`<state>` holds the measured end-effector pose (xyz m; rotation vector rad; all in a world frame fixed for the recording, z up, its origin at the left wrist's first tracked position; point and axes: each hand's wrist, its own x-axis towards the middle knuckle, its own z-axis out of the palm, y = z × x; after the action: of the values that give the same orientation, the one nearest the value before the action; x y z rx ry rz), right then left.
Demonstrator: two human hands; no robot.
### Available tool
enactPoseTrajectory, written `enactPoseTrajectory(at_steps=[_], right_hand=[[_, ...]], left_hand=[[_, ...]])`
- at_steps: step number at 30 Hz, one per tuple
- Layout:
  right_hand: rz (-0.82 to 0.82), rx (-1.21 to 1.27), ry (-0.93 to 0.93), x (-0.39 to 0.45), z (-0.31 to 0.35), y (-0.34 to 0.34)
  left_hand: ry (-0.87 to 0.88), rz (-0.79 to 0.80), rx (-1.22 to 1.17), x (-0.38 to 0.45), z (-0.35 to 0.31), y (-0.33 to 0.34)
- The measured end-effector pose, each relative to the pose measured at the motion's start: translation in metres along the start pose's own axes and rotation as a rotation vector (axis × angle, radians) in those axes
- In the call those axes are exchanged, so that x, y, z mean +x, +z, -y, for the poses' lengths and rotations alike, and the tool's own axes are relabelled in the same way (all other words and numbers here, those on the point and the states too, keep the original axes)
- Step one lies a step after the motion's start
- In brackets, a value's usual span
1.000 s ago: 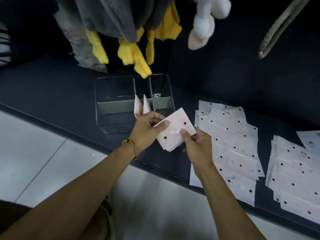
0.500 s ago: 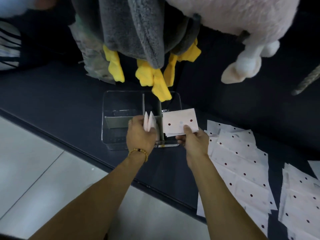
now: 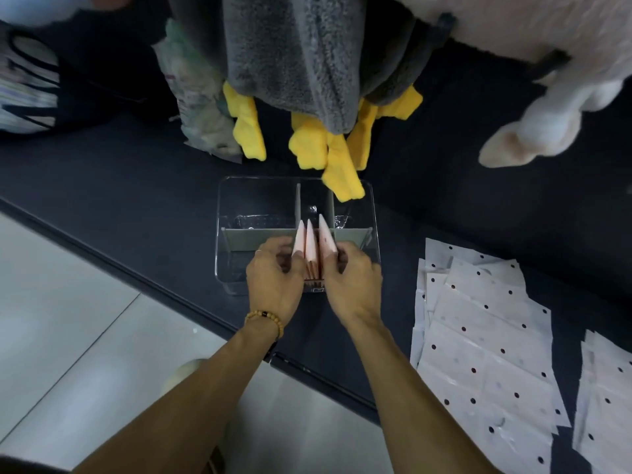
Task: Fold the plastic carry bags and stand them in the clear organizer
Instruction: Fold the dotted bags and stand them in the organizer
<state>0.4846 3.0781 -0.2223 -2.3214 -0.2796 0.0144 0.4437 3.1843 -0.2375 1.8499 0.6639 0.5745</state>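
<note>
While three folded bags (image 3: 313,249) stand in the clear organizer (image 3: 239,206), I see left hand (image 3: 275,280) and right hand (image 3: 352,282) gripping them from either side.

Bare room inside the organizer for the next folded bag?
Left front section of the clear organizer, between its left wall and the left hand, looks bare. Back-left section too. Crowded at the middle: three folded bags between both hands, right hand alongside.
</note>
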Motion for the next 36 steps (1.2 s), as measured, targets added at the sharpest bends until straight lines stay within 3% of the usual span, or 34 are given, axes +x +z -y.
enactPoseTrajectory(at_steps=[3,5,13,20,25,31,33,36], right_hand=[[0.251,0.008,0.097,0.004,-0.007,0.004],[0.321,0.073,0.130,0.003,-0.007,0.005],[-0.014,0.309,0.267,-0.031,-0.041,-0.038],[-0.248,0.192,0.536,-0.101,-0.128,-0.115],[-0.336,-0.070,0.686,-0.157,-0.198,-0.160],[-0.036,-0.438,0.454,-0.184,-0.234,-0.163],[-0.048,-0.489,0.405,-0.184,-0.238,-0.162],[-0.204,-0.423,0.339,-0.183,-0.240,-0.161]], left_hand=[[-0.011,0.040,-0.011,-0.003,0.001,-0.001],[-0.043,0.037,-0.034,-0.004,0.000,-0.001],[-0.283,0.024,-0.269,-0.056,0.004,-0.002],[-0.343,0.389,-0.330,-0.128,-0.008,0.039],[-0.003,0.710,0.044,-0.154,-0.017,0.082],[0.574,1.074,0.620,-0.144,-0.009,0.123],[0.699,1.117,0.737,-0.139,-0.004,0.131],[0.763,0.988,0.726,-0.142,-0.005,0.138]])
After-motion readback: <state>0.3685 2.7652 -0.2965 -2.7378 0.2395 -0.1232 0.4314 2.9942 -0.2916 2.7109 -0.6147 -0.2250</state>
